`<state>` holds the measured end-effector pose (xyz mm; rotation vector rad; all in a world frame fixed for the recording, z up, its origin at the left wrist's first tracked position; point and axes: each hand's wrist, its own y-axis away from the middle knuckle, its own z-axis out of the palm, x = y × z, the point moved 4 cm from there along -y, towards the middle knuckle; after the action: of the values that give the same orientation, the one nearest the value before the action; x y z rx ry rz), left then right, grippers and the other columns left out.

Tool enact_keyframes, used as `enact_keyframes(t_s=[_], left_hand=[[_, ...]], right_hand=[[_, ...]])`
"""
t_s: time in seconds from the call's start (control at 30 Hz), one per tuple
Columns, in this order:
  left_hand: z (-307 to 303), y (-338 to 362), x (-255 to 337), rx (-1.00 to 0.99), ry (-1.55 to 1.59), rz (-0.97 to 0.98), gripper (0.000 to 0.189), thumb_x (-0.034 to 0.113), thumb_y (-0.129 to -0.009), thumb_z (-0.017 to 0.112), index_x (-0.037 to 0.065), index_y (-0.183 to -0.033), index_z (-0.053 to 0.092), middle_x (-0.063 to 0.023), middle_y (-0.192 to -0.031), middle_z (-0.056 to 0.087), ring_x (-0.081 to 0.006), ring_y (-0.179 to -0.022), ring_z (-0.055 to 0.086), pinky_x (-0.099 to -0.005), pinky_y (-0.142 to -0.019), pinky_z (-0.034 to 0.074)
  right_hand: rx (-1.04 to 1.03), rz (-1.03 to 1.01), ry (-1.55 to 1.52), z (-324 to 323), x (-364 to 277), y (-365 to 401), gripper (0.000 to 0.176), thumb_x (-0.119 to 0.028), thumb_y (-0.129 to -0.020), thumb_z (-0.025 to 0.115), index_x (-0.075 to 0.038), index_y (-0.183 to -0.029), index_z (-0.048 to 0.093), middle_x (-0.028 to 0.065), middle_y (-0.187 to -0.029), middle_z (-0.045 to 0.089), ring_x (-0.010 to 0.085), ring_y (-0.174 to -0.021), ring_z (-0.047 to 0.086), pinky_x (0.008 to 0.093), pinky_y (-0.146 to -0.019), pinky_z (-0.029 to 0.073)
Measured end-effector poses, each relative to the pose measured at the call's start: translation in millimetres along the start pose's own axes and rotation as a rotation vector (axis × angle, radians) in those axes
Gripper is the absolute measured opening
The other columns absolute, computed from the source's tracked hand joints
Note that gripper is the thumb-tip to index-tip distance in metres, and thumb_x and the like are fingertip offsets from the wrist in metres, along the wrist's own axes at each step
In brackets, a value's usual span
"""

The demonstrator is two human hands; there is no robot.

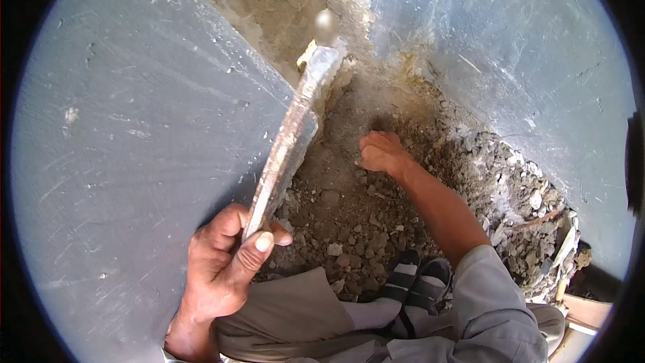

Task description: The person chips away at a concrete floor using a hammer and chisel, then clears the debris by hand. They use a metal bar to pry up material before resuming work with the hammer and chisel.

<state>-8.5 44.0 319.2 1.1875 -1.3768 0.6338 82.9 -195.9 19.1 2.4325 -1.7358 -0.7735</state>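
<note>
My left hand is closed around the lower end of a long metal chisel, thumb pressed along it. The chisel is rusty and worn, with pale dust on it. It slants up and to the right, its upper end overlapping the broken wall edge in this view. My right hand is curled into a fist low over the dirt and rubble, to the right of the chisel. A small dark blur shows just beyond the fist; I cannot tell what those fingers hold.
Grey painted wall surfaces stand on the left and right, with bare plaster between them. Broken stones pile along the right wall. My sandaled feet rest on the rubble. A pale blurred spot shows above the chisel.
</note>
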Motion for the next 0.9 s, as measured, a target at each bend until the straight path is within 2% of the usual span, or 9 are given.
enact_keyframes(t_s=[0.13, 0.2, 0.3, 0.37, 0.47, 0.67, 0.77, 0.87, 0.9], left_hand=[[0.0, -0.6, 2.4, -0.002, -0.010, 0.009, 0.016, 0.015, -0.100, 0.060, -0.001, -0.097, 0.061, -0.0089, -0.092, 0.071, -0.0126, -0.085, 0.064, -0.0287, -0.079, 0.051], [-0.9, -1.3, -0.7, 0.006, -0.059, 0.016, 0.014, 0.014, -0.099, 0.061, 0.000, -0.096, 0.061, -0.0080, -0.090, 0.071, -0.0118, -0.084, 0.063, -0.0280, -0.078, 0.051], [-0.7, -1.9, -5.1, 0.028, -0.066, 0.002, 0.013, 0.012, -0.098, 0.063, 0.000, -0.094, 0.062, -0.0059, -0.087, 0.070, -0.0099, -0.082, 0.062, -0.0265, -0.075, 0.051], [-1.3, -2.2, -4.8, 0.022, -0.055, -0.015, 0.013, 0.012, -0.098, 0.063, 0.000, -0.093, 0.062, -0.0056, -0.086, 0.069, -0.0097, -0.082, 0.062, -0.0263, -0.076, 0.051], [-1.2, -2.7, -3.8, 0.010, -0.027, -0.020, 0.015, 0.014, -0.099, 0.062, 0.000, -0.093, 0.062, -0.0054, -0.086, 0.069, -0.0098, -0.082, 0.062, -0.0262, -0.076, 0.051], [-1.7, -1.2, -2.7, 0.017, -0.088, -0.018, 0.021, 0.018, -0.100, 0.062, -0.001, -0.091, 0.062, -0.0065, -0.084, 0.070, -0.0113, -0.082, 0.065, -0.0274, -0.076, 0.053], [-1.5, -1.8, -5.8, 0.013, -0.045, -0.030, 0.020, 0.017, -0.100, 0.062, -0.001, -0.091, 0.062, -0.0069, -0.084, 0.069, -0.0120, -0.082, 0.065, -0.0277, -0.076, 0.053], [-0.3, -1.0, -5.2, 0.004, 0.012, -0.012, 0.020, 0.016, -0.100, 0.061, -0.002, -0.092, 0.062, -0.0073, -0.084, 0.069, -0.0126, -0.082, 0.066, -0.0281, -0.076, 0.054], [-0.5, -1.8, -4.5, 0.000, 0.006, -0.011, 0.020, 0.016, -0.100, 0.061, -0.002, -0.092, 0.061, -0.0073, -0.084, 0.069, -0.0126, -0.082, 0.066, -0.0283, -0.076, 0.054]], right_hand=[[0.149, 0.303, -0.178, -3.7, 10.6, -18.7, 0.043, -0.046, -0.090, 0.057, -0.008, -0.107, 0.071, 0.0168, -0.106, 0.071, 0.0326, -0.111, 0.064, 0.0396, -0.108, 0.042], [0.390, 0.144, 0.045, 54.5, 29.5, -27.0, 0.049, -0.050, -0.091, 0.055, -0.009, -0.113, 0.070, 0.0165, -0.123, 0.064, 0.0333, -0.125, 0.054, 0.0451, -0.112, 0.036], [-0.015, 0.004, 0.082, 85.3, 20.2, -21.1, 0.058, -0.057, -0.093, 0.049, -0.011, -0.125, 0.065, 0.0148, -0.145, 0.048, 0.0341, -0.140, 0.034, 0.0548, -0.117, 0.021], [-0.043, -0.051, -0.117, 86.1, -10.2, 7.0, 0.056, -0.054, -0.095, 0.049, -0.011, -0.127, 0.064, 0.0149, -0.137, 0.052, 0.0332, -0.136, 0.039, 0.0553, -0.116, 0.022], [0.147, -0.030, -0.044, 88.3, -44.2, 53.5, 0.045, -0.042, -0.096, 0.049, -0.010, -0.123, 0.065, 0.0161, -0.124, 0.057, 0.0337, -0.126, 0.046, 0.0523, -0.111, 0.031], [0.122, 0.022, 0.021, 111.1, -59.8, 102.9, 0.028, -0.023, -0.091, 0.051, -0.009, -0.107, 0.069, 0.0174, -0.113, 0.061, 0.0342, -0.108, 0.058, 0.0518, -0.092, 0.045], [0.174, -0.086, 0.060, 117.9, -42.5, 127.7, 0.025, -0.022, -0.089, 0.054, -0.010, -0.100, 0.072, 0.0159, -0.106, 0.066, 0.0341, -0.100, 0.063, 0.0513, -0.082, 0.050], [-0.356, 0.066, 0.166, 50.0, -44.1, 148.6, 0.023, -0.021, -0.086, 0.057, -0.010, -0.097, 0.074, 0.0142, -0.100, 0.070, 0.0350, -0.095, 0.067, 0.0515, -0.076, 0.052], [-0.393, 0.098, 0.193, 26.1, -44.8, 147.4, 0.024, -0.021, -0.085, 0.058, -0.010, -0.098, 0.075, 0.0132, -0.099, 0.071, 0.0353, -0.096, 0.067, 0.0524, -0.077, 0.052]])
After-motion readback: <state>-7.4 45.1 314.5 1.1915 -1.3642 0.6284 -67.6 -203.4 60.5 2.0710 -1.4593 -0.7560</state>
